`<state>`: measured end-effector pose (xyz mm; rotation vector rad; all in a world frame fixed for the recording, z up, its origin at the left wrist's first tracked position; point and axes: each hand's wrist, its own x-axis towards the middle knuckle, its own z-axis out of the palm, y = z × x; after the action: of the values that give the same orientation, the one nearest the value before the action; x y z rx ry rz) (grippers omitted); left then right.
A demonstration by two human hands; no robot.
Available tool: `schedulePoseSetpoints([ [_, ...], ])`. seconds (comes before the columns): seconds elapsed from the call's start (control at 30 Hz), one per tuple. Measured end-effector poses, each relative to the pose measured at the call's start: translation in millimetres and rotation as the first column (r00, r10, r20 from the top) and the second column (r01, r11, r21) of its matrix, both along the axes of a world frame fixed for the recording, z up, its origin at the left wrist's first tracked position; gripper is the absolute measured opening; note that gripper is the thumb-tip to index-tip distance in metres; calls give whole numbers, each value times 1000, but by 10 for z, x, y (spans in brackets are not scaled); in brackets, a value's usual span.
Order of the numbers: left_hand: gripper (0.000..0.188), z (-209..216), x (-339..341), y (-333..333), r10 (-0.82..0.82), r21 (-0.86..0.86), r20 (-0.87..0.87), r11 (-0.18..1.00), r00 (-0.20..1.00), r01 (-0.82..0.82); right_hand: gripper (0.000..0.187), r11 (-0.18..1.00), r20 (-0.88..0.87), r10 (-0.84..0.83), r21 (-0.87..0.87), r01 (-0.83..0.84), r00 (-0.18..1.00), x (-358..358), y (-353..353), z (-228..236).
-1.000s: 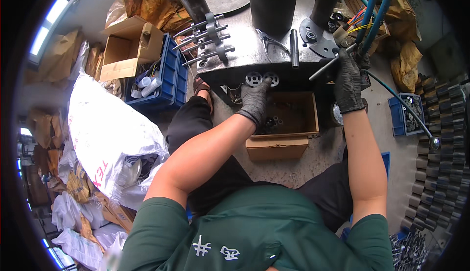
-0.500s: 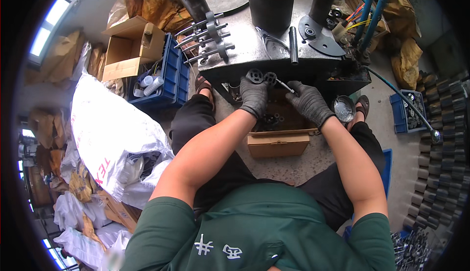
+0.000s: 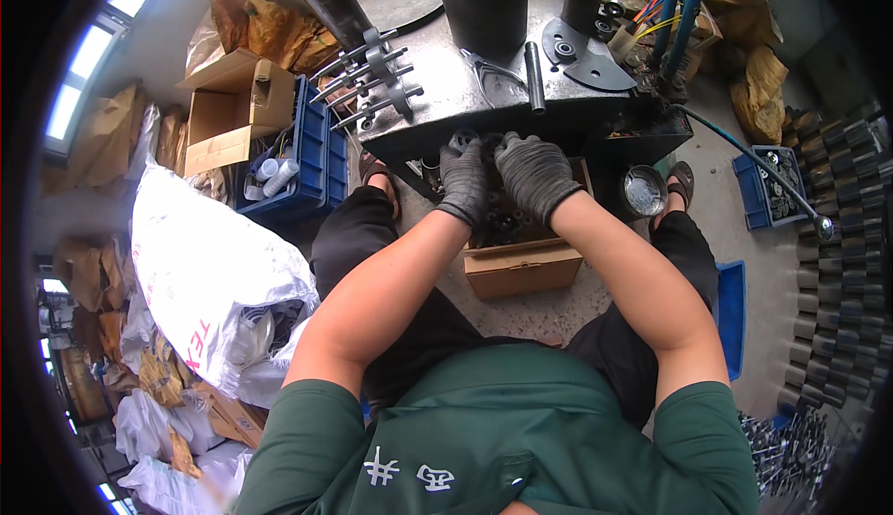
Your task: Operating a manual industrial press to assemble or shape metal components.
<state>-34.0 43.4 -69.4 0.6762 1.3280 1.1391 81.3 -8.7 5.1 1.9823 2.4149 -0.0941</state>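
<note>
- Left hand (image 3: 463,176), gloved, fingers clamped on a round metal part (image 3: 462,139) at the steel bench (image 3: 446,96) edge.
- Right hand (image 3: 533,173), gloved, beside it above the cardboard box (image 3: 521,268); whether its fingers are apart or together cannot be told.

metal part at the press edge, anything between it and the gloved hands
Nothing visible: the left hand and right hand are both already on the metal part at the front edge of the steel table.

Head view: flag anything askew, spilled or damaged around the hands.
Nothing stands out as spilled or broken. Both gloved hands, left hand and right hand, meet at the front edge of the metal work plate, above an open cardboard box of dark parts. The surrounding sacks and boxes are cluttered but look intact.
</note>
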Motion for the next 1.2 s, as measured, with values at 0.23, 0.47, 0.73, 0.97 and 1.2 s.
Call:
schedulePoseSetpoints([
  [0.23,36,-9,-12,-11,7,19,-31,1000,1000,-7,30,998,-268,-30,46,44,963,94,-23,-297],
  [0.47,35,-48,-41,50,49,52,-98,998,994,-44,33,948,-678,-279,-79,310,680,159,-28,-552],
  [0.73,49,-160,-220,158,7,-13,-369,1000,929,-12,53,938,-754,-312,-149,313,578,93,-155,-675],
  [0.97,46,-145,-278,164,-27,-55,-154,998,988,19,61,938,-817,-293,-144,316,496,135,-142,-832],
  [1.2,63,-49,-151,71,-16,-55,-193,998,981,5,62,978,-732,-201,-115,173,651,168,-90,-756],
])
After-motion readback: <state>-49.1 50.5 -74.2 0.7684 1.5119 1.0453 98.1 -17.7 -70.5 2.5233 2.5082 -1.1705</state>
